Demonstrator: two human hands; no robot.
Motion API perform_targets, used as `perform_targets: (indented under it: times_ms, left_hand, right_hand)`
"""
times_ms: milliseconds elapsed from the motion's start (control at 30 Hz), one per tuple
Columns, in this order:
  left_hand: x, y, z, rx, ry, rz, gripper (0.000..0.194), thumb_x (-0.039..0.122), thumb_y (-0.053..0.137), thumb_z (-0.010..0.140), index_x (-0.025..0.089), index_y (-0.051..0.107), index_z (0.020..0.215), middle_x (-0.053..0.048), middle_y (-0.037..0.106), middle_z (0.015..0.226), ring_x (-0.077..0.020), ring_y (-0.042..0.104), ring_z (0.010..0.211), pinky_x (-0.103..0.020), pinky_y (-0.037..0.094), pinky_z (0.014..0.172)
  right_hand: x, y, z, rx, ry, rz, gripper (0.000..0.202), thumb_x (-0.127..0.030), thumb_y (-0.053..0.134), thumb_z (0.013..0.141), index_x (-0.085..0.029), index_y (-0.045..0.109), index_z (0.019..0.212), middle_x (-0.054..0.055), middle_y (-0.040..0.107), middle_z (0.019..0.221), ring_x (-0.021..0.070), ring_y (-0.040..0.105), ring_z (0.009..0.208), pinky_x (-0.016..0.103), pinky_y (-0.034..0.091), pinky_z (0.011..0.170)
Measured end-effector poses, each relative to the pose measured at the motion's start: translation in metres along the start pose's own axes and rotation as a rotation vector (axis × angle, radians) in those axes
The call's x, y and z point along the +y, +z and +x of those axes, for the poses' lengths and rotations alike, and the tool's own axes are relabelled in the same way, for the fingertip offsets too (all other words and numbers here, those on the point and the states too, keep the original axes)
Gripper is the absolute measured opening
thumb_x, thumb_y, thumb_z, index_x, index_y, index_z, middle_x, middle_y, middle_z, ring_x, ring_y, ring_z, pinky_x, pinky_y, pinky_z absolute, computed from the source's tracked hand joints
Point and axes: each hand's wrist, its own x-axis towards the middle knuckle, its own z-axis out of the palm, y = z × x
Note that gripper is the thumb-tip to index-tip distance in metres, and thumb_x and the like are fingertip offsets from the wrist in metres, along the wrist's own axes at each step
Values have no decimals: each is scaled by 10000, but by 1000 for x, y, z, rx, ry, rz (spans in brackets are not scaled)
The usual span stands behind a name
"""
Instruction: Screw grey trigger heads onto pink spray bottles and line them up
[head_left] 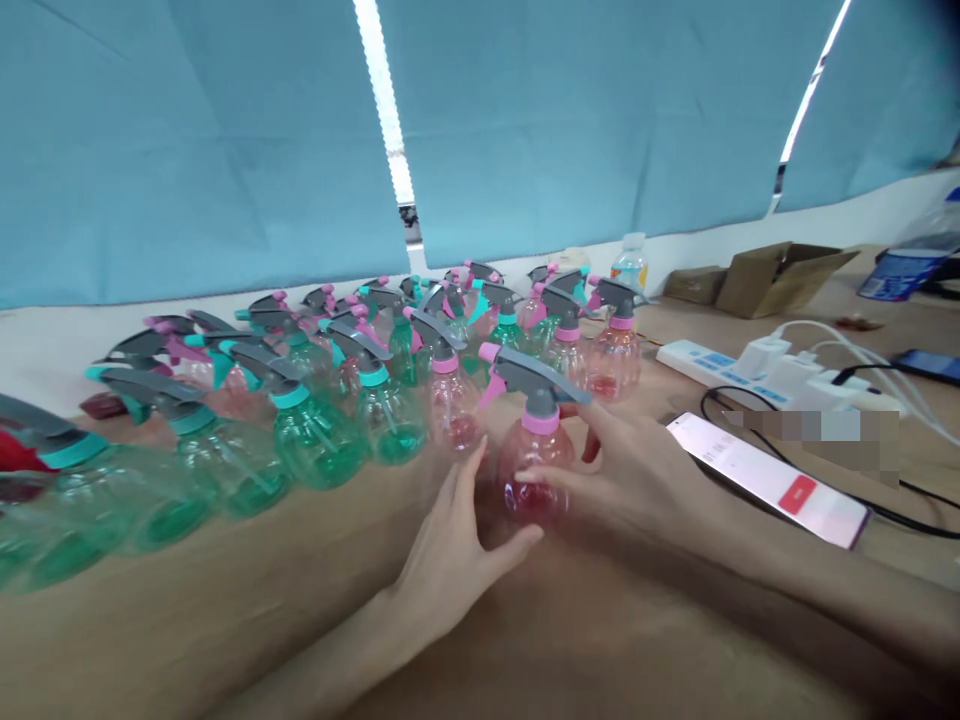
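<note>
A spray bottle with a clear pink body, a pink collar and a grey trigger head stands upright on the table in front of me. My right hand grips it from the right, thumb across the front and the other fingers partly hidden behind. Just left of the same bottle, my left hand is open, with thumb and fingers apart around its lower side. Whether the left fingertips touch it I cannot tell. Close behind stands another pink spray bottle. A green spray bottle is among several to the left.
More spray bottles crowd the back and left of the wooden table. On the right lie a lit phone, a white power strip with plugs and cables, and an open cardboard box. Blue cloth hangs behind.
</note>
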Motion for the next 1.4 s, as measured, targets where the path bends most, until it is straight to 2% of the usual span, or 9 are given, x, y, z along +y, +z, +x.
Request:
perform_targets:
  times_ms: [200,400,500,733,867,1067,1233,1300,1400]
  left_hand:
    - [15,2,0,-89,31,-64,870,407,695,786,226,151,1440,-141,361,1429,-319,354,1298,-532,314,1029]
    - [16,-1,4,-170,60,-71,718,422,697,779,223,326,1360,-112,445,1370,-303,425,1249,-497,360,1006]
    - [17,-2,6,-197,69,-66,735,440,707,756,218,339,1353,-124,485,1323,-317,459,1214,-507,377,984]
    - [3,-4,4,-219,141,83,798,536,667,776,194,293,1392,-128,416,1394,-306,393,1263,-478,336,1018]
    - [-8,-11,1,-242,195,227,802,519,659,785,195,274,1410,-116,376,1432,-302,334,1302,-485,272,1048]
    - [-15,-19,-4,-278,157,364,766,528,604,811,184,296,1423,-143,329,1460,-321,291,1327,-520,214,1059]
    - [-16,-18,-5,-284,154,398,727,561,569,825,188,345,1407,-147,335,1458,-336,303,1321,-533,232,1051]
    - [-16,-18,-5,-289,154,408,719,556,566,831,180,350,1405,-146,333,1459,-334,298,1323,-533,234,1052]
    - [-17,-17,-5,-294,160,420,709,552,552,844,167,348,1404,-146,328,1462,-330,290,1328,-535,229,1055]
  right_hand:
    - [0,-14,-1,-41,-84,71,508,-663,592,685,-249,602,979,15,664,787,217,606,704,333,424,582]
    - [-1,-14,12,-187,-64,460,486,-489,668,712,-262,535,1121,19,658,911,187,618,762,310,497,605]
    - [-14,-14,13,-217,-57,583,339,-470,617,765,-274,593,1041,5,650,818,182,615,730,311,505,593]
    - [-19,2,22,-204,-51,792,261,-406,578,813,-263,585,1031,-23,614,697,174,608,697,327,509,646]
    - [-12,12,25,-182,-12,817,187,-406,591,797,-261,600,914,-18,612,687,174,598,664,321,500,607]
    - [-11,16,32,-120,106,745,191,-413,661,736,-249,572,780,-30,576,710,157,571,689,308,485,672]
    - [-9,27,41,-117,66,741,297,-368,667,741,-222,453,595,-71,384,529,86,375,480,229,350,464]
    - [-7,31,42,-155,47,761,306,-368,652,756,-220,440,593,-79,347,506,79,334,455,225,299,431]
    - [-6,29,43,-162,18,768,203,-379,623,781,-226,511,707,-69,427,564,89,405,500,230,332,466]
